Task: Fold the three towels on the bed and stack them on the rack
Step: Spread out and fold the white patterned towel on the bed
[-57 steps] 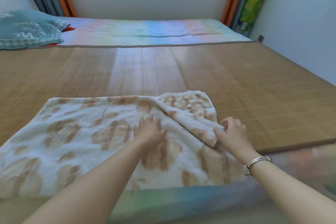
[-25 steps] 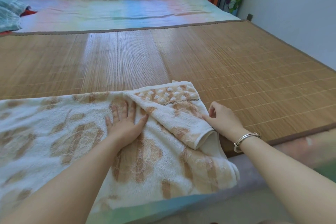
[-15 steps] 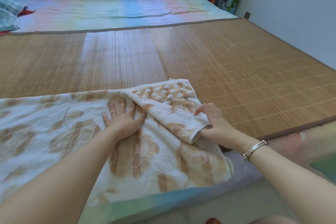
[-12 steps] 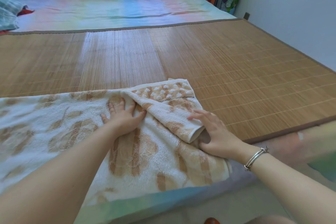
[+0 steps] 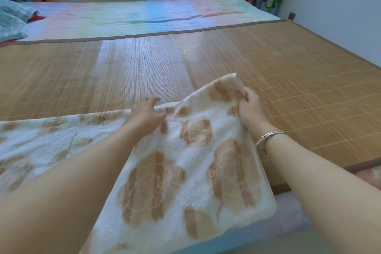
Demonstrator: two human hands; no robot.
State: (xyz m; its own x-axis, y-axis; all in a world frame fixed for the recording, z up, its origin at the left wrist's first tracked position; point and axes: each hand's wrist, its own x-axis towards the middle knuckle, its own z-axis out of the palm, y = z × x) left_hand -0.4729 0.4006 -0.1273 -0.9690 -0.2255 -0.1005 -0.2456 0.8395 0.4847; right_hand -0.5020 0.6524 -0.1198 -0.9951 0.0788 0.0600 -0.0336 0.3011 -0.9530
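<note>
A white towel with tan patches (image 5: 185,171) lies spread along the near edge of the bed, its left part running out of view. My right hand (image 5: 249,109) pinches the towel's far right corner and holds it raised off the mat. My left hand (image 5: 146,115) is at the towel's far edge, to the left of that corner; it is blurred, with the fingers stretched forward and the thumb against the cloth. Both forearms cross over the towel. No rack is in view.
A bamboo mat (image 5: 268,80) covers the bed, with bare mat beyond and to the right of the towel. A pastel sheet (image 5: 144,16) lies at the far side. A teal pillow (image 5: 10,20) sits far left. A wall (image 5: 340,6) bounds the right side.
The folded-over corner has been opened out: my right hand took hold of it and lifted it up and away. My left hand moved from pressing the towel to its far edge.
</note>
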